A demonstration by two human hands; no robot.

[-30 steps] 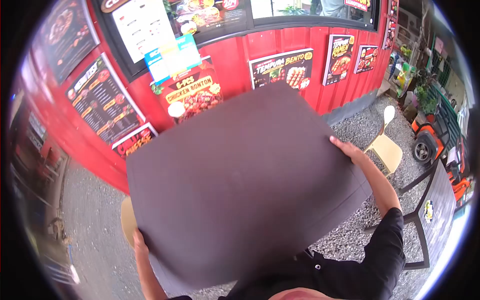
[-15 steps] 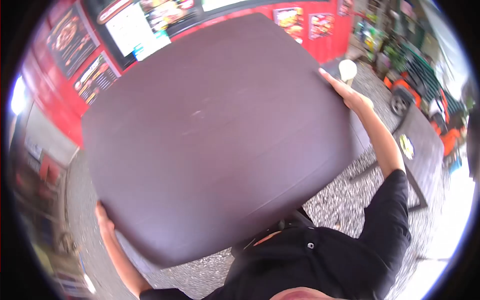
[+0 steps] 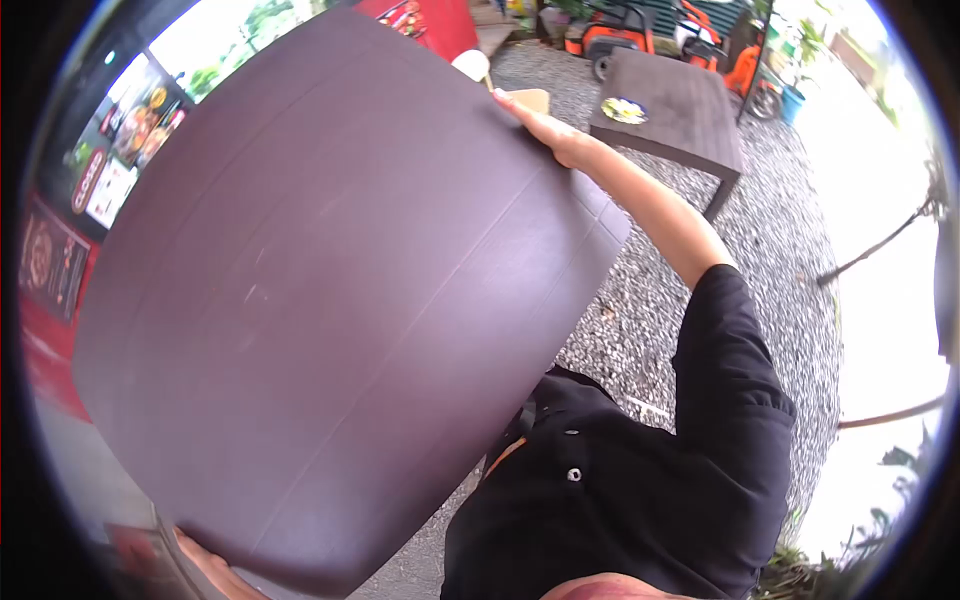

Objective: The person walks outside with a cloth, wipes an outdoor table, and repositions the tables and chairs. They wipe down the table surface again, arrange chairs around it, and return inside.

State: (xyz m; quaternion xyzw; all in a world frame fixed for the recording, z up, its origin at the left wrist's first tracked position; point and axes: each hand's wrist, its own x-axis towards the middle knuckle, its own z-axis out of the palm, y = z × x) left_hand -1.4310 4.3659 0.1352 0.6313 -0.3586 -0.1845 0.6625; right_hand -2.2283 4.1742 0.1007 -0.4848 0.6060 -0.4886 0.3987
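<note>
A big dark-brown table (image 3: 330, 290) fills the left and middle of the view, held up in front of my body. Its smooth top faces me, with thin seam lines and a few pale scuffs; any legs are hidden behind it. On the upper right edge, my right hand (image 3: 560, 138) grips the table, thumb along the rim and fingers mostly out of sight. Low at the left, my left hand (image 3: 215, 572) holds the opposite edge, partly hidden by the tabletop. The whole table is tilted, its right side higher.
Beyond my right hand stands a brown slatted table (image 3: 680, 110) with a patterned plate-like item (image 3: 624, 110) on it. Orange wheeled machines (image 3: 615, 38) and a blue pot (image 3: 791, 103) are behind. Gravel (image 3: 760, 250) covers the ground. A red wall with posters (image 3: 52, 265) rises at left.
My view and body have turned to the right. The held table now sits further left and steeper in view, with both hands still on its edges. The slatted table has come nearer the middle.
</note>
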